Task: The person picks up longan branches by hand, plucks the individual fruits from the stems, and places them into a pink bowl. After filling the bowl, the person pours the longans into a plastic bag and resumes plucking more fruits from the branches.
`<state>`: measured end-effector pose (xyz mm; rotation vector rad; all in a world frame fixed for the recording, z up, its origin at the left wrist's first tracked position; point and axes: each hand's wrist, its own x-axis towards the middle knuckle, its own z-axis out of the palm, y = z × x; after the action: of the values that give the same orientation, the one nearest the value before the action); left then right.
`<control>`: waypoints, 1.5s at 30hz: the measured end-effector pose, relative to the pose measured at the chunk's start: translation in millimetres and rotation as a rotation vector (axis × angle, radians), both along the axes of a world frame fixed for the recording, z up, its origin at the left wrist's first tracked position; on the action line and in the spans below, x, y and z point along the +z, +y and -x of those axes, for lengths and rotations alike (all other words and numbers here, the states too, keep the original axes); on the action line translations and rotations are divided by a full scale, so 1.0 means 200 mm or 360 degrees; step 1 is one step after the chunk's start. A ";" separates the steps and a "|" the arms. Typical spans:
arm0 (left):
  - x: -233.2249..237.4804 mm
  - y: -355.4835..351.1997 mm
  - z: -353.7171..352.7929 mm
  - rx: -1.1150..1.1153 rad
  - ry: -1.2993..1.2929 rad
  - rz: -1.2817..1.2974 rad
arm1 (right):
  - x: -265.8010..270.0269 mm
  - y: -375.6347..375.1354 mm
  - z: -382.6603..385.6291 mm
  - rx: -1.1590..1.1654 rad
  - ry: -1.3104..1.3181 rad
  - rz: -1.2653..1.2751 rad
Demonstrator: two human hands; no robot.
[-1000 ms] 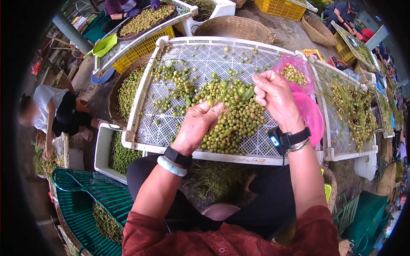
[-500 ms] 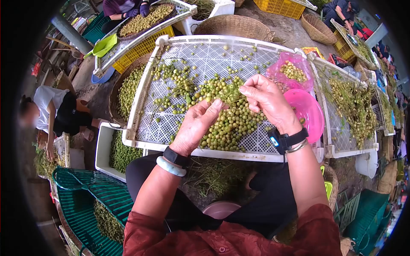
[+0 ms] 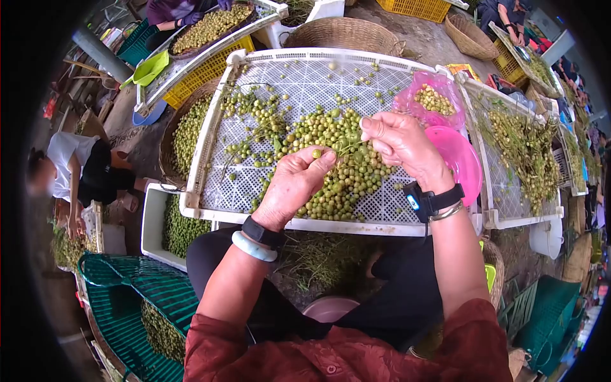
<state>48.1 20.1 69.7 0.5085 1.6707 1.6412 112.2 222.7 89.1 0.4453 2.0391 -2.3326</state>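
Above the heap of small round green-yellow fruits, my left hand is closed, with thumb and forefinger pinched on one small round fruit. My right hand is closed too, a little higher and to the right, its fingertips on a thin green stem that runs between the hands. Its far end is hard to make out. Under both hands lies a white mesh tray, with loose fruits and leafy sprigs on its left part.
At the tray's right are a pink plastic bag with fruits and a pink bowl. Another tray with stemmed fruits stands beyond. Left are a wicker basket, a white bin and a green basket. Other people work nearby.
My hands have drawn slightly apart, the right one turning a little. A round fruit now shows between my left thumb and forefinger. The view has shifted slightly.
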 end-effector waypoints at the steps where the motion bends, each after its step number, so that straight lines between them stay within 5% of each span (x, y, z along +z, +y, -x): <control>1: 0.00 0.00 0.00 -0.0032 -0.0004 0.0021 | 0.00 0.00 0.00 -0.0013 0.0024 -0.0154; 16: -0.03 0.03 0.00 -0.0175 -0.0187 -0.0142 | -0.11 0.17 -0.01 -0.0274 0.0088 0.0424; 24: -0.06 0.05 0.04 -0.0203 -0.0408 -0.0186 | -0.19 0.02 -0.01 0.0402 -0.0187 0.0481; 26: -0.04 0.05 0.05 -0.0177 -0.0443 -0.0127 | -0.21 -0.01 0.00 0.0331 -0.0087 0.0517; 29: -0.03 0.08 0.04 -0.0129 -0.0119 0.0175 | -0.26 -0.02 0.02 0.0210 0.0091 0.0337; 36: -0.11 0.12 0.03 -0.0184 0.0078 0.0047 | -0.21 -0.04 -0.02 0.0332 0.0145 0.0129; 45: -0.09 0.16 0.01 -0.0086 0.0080 0.0106 | -0.20 -0.02 -0.02 0.0096 0.0002 0.0339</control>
<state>45.6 51.7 51.8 0.5617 1.7272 1.5404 115.8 218.6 49.5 0.3691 1.7512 -2.4772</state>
